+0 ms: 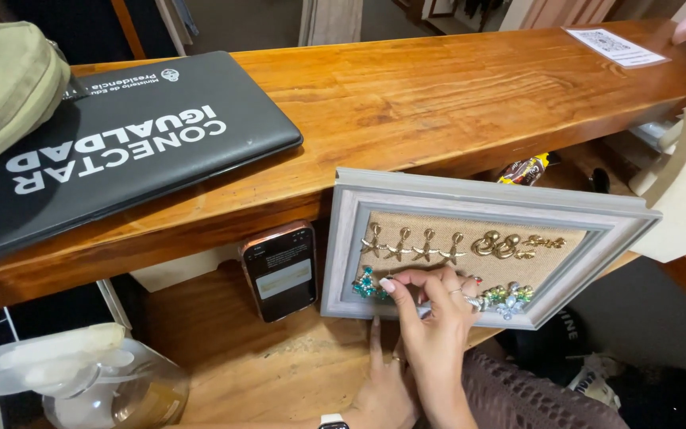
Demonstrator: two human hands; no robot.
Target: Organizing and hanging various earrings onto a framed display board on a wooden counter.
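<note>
Wooden two-level counter, upper ledge over a lower shelf, fabric hanging behind. Grey-washed rectangular wooden frame with burlap backing stands tilted on the lower shelf, leaning against the ledge edge, long axis left-right. Earrings pinned on the burlap: gold starfish row, gold knot pieces, teal flower earring at lower left, pale flower pair lower right. Right hand reaches up from below, fingers curled on the burlap, thumb and forefinger pinched at the teal flower earring; whether it grips the earring, cannot tell. Left hand lies just below, index finger extended, touching the frame's bottom edge, holding nothing. Right hand nearer the earrings. Pink-cased smartphone leans just left of the frame. Black closed laptop on the ledge, olive canvas bag beside it, clear plastic spray bottle lower left.
</note>
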